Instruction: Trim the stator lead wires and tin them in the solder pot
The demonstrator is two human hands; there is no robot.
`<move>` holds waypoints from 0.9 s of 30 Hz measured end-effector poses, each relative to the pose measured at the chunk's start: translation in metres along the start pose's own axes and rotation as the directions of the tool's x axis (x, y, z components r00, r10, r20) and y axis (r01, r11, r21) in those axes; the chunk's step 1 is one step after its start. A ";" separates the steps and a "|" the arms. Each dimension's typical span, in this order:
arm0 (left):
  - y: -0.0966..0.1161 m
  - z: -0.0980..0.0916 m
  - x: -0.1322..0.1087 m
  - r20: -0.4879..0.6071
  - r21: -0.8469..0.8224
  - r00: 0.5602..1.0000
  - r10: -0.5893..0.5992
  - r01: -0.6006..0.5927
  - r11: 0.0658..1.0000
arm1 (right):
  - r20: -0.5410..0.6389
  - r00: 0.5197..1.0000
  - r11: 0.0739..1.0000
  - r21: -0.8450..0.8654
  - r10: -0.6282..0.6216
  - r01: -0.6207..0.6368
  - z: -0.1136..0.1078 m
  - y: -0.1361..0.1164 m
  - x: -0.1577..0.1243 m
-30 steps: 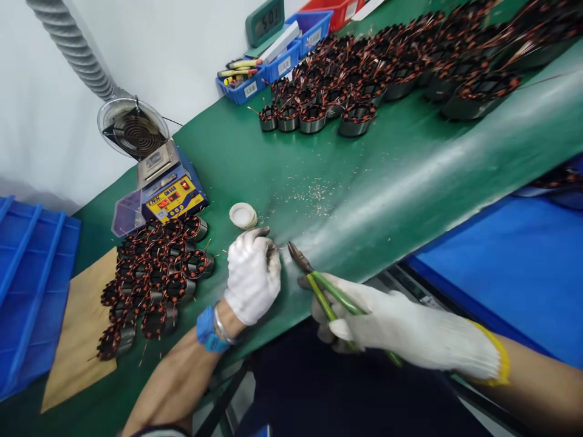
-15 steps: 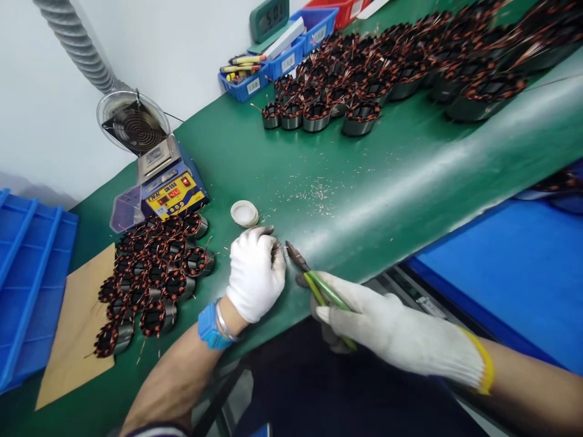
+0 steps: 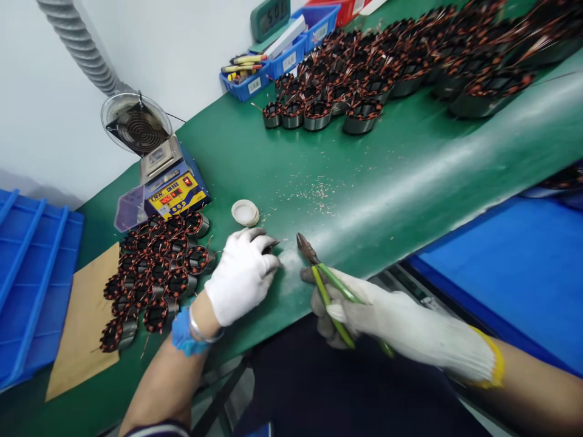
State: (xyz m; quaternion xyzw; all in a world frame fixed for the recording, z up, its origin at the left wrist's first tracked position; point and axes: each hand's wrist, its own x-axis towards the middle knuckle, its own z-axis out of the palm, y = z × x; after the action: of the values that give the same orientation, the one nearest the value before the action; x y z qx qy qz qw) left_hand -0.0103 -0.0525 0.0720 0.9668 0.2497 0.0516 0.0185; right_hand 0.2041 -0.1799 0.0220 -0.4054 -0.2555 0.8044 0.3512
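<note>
My left hand (image 3: 243, 273), in a white glove with dark fingertips, rests over the bench with its fingers curled round a small wound motor stator (image 3: 269, 249). Most of that stator is hidden by the fingers; a dark edge and a thin wire tip show. To its right, my right hand (image 3: 350, 306), also gloved, grips diagonal cutters (image 3: 306, 249) with green handles. Their jaws point up and left, a short gap away from the left fingertips. A round white tub (image 3: 245, 213) stands just beyond my left hand.
Copper-wound stators (image 3: 159, 267) crowd the left, near cardboard (image 3: 84, 331) and a solder pot (image 3: 177, 193) with a lit display. More stators (image 3: 362, 115) fill the back right. Wire clippings (image 3: 319, 191) lie mid-bench. Blue bins (image 3: 248, 87) line the wall; a fume duct (image 3: 79, 48) hangs above.
My left hand has shifted slightly left and its fingers have loosened a little. The cutters have moved slightly right, away from it, with their handles spread wider.
</note>
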 end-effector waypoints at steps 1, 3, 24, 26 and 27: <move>0.002 0.008 0.003 -0.061 0.003 0.997 -0.043 0.044 0.999 | 0.007 1.000 1.000 -0.012 -0.005 0.005 0.000 0.000 -0.001; 0.005 0.024 0.008 -0.189 -0.006 0.971 -0.146 0.148 0.989 | 0.024 1.000 0.998 -0.056 -0.014 0.016 -0.001 -0.002 -0.002; 0.014 0.047 0.014 -0.333 -0.068 0.911 -0.242 0.233 0.970 | -0.023 0.999 0.945 -0.324 0.027 -0.033 -0.002 -0.008 -0.005; 0.015 0.047 0.014 -0.323 -0.066 0.913 -0.248 0.240 0.969 | -0.026 0.999 0.939 -0.340 0.045 -0.051 -0.001 -0.009 -0.006; 0.015 0.047 0.014 -0.318 -0.063 0.914 -0.253 0.246 0.967 | -0.027 0.998 0.937 -0.345 0.051 -0.057 0.000 -0.010 -0.006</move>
State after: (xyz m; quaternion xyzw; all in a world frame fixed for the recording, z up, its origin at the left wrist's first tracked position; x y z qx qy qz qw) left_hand 0.0137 -0.0593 0.0271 0.9052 0.3699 0.2094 -0.0059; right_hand 0.2102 -0.1785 0.0320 -0.4748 -0.3782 0.7527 0.2549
